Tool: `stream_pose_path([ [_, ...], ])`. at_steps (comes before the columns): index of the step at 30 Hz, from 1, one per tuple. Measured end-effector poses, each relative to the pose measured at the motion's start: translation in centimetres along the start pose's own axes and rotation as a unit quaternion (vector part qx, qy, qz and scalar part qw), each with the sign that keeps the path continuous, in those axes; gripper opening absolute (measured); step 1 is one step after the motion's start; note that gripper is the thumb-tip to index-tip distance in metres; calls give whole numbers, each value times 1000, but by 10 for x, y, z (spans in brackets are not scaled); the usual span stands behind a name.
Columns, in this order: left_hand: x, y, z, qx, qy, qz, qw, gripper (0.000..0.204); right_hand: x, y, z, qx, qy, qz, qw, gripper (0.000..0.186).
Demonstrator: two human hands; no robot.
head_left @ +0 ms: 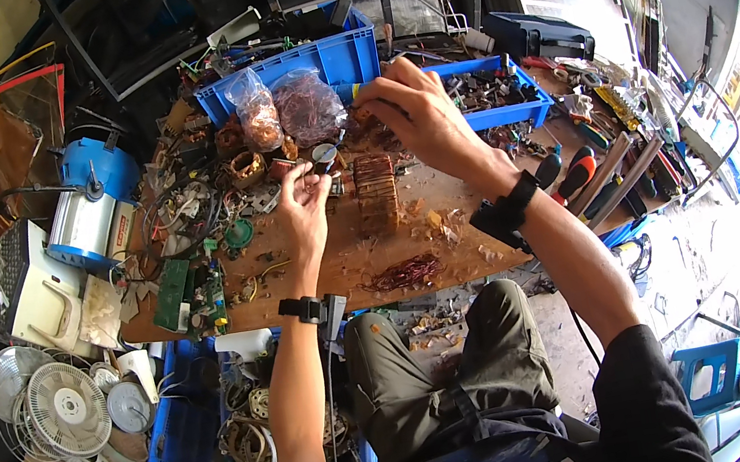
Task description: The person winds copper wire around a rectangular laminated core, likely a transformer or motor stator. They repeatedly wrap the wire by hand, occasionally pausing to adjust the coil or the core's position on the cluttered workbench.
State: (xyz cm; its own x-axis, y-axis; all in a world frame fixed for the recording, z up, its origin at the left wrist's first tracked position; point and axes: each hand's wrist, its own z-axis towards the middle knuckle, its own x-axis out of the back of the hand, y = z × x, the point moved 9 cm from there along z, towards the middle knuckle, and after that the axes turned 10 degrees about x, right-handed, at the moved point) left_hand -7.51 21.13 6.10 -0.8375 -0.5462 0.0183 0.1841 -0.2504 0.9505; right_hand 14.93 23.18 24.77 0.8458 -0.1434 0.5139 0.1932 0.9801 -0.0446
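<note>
My left hand point(304, 205) has its fingers curled among small parts at the bench's middle; what it grips, if anything, is unclear. Just beside it are a copper coil point(246, 167) and a small round silver part point(324, 154). My right hand point(420, 123) is raised with fingers bent near a small yellow item point(357, 92); whatever it holds is too hidden to name. Below it a wound copper core point(377, 192) rests on the wooden bench point(324, 249). A clump of loose copper wire point(402, 273) lies at the front edge. Two plastic bags of copper scrap point(308, 106) sit behind.
Blue bins point(292, 71) stand at the back and right rear. Hand tools point(577, 170) crowd the bench's right end. A blue-and-silver machine point(81, 222), circuit boards point(173, 290) and fan parts point(65, 408) are at the left. My legs point(507, 335) are below the bench.
</note>
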Motion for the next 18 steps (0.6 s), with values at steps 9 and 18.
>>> stream_pose_path([
  [9, 40, 16, 1, 55, 20, 112, 992, 54, -52, -14, 1, 33, -28, -50, 998, 45],
  [18, 54, -23, -17, 295, -123, 92, 943, 64, -93, 91, -181, -451, -137, 179, 864, 48],
])
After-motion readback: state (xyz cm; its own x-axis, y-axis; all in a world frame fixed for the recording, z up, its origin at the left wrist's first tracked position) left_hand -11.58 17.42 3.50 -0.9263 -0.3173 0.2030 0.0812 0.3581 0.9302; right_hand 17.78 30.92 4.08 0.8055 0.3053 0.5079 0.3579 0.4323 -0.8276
